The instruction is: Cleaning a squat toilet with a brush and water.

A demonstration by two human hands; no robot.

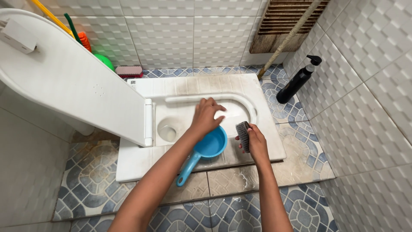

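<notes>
Over the squat pan (266,141), the left hand (206,115) spreads loose, empty fingers above the bowl, just beyond the blue dipper (206,149) (handle toward the person). Beside the dipper, the right hand (256,144) grips a brush (243,134) near the pan's front edge.

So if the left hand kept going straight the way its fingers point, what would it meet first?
Most likely the curved far rim of the white squat toilet pan, since the left hand reaches over the bowl toward it. Depth is unclear from above.
</notes>
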